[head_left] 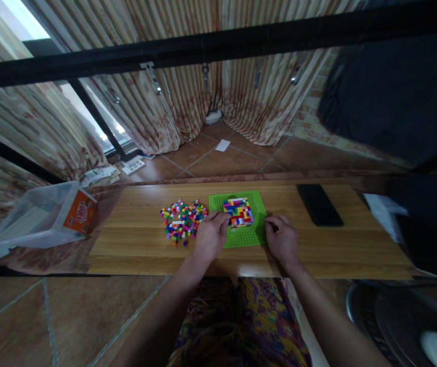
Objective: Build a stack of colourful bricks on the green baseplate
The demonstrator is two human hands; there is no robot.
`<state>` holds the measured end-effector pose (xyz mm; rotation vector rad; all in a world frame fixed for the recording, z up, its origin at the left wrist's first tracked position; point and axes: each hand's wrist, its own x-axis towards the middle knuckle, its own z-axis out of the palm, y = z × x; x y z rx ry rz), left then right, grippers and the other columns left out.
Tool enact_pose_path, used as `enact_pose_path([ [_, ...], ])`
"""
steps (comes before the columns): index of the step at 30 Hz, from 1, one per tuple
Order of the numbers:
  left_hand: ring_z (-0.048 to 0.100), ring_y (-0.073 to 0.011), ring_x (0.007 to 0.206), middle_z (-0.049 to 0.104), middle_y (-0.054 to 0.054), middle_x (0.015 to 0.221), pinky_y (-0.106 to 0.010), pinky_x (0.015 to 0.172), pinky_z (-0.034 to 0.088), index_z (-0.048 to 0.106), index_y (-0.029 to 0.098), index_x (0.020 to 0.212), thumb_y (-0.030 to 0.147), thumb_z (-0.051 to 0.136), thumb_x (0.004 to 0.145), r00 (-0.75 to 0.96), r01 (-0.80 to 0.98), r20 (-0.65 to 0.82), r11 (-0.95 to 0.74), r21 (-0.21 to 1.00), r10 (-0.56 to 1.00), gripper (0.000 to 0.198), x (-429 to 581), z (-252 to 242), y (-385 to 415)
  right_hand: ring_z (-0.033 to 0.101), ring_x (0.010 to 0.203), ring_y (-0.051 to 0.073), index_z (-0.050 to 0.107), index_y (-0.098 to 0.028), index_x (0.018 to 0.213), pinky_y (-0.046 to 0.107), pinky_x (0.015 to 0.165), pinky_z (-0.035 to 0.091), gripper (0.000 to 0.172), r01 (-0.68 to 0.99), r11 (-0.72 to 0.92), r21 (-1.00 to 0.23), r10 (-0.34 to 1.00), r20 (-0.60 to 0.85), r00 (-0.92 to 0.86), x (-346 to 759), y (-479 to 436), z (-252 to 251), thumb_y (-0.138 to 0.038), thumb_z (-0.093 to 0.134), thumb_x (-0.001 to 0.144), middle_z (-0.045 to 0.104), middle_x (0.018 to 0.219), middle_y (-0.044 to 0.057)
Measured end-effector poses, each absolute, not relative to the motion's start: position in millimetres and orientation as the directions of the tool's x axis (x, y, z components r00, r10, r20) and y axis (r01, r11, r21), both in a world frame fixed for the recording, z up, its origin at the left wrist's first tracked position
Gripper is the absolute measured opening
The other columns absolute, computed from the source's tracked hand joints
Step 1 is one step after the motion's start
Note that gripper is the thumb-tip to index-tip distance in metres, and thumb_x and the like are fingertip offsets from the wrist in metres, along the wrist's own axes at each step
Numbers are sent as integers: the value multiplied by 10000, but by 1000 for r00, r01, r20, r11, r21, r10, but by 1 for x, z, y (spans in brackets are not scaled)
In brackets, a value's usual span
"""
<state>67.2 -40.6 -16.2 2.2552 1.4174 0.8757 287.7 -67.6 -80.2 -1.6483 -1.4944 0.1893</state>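
A green studded baseplate (257, 224) lies on the wooden bench, with a block of multicoloured bricks (238, 211) built up on it. My left hand (211, 234) is closed at the baseplate's left side, its fingertips against the lower left corner of the block; whatever they pinch is too small to make out. My right hand (281, 238) rests at the baseplate's right edge, fingers curled together, and anything inside them is hidden. Beyond my left hand, to its left, spreads a pile of small loose bricks (182, 219) in many colours.
A black phone (320, 205) lies on the bench (127, 234) to the right. Left of the bench stands a clear plastic bin (43, 214) with an orange label. A dark bar (211, 46) crosses above, in front of striped curtains. Another dark device (425, 247) sits at the far right.
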Motion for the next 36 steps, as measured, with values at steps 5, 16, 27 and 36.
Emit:
enact_pose_path([
  [5,637,-189,878,702,-35,951,-326,840,488,646,227,1013,188,552,882,359,792,255,-438,425,898,166,89,-15,-24,616,834,205,674,-196,837,338,778,484,212,732,99,-674,866,421,270,287,-67,-79,-267,475,855,659,884,80],
  [16,619,-186,867,699,-32,918,-345,826,424,665,233,883,250,530,910,411,800,287,-493,342,865,139,95,-16,-17,619,834,210,679,-202,837,344,773,485,219,739,83,-669,865,416,280,287,-67,-80,-266,470,854,670,879,76],
  [27,619,-208,837,707,-36,821,-392,904,401,674,222,889,199,565,865,285,819,365,-423,388,886,114,103,-22,-25,621,824,209,675,-204,828,345,773,490,217,728,99,-678,862,424,278,285,-68,-76,-261,466,851,664,870,77],
  [36,625,-213,820,721,-30,813,-451,994,350,653,223,915,156,544,843,141,819,387,-326,471,911,147,111,-25,-34,619,831,209,674,-203,842,348,777,491,217,734,94,-673,864,421,275,286,-68,-78,-270,468,854,666,887,80],
])
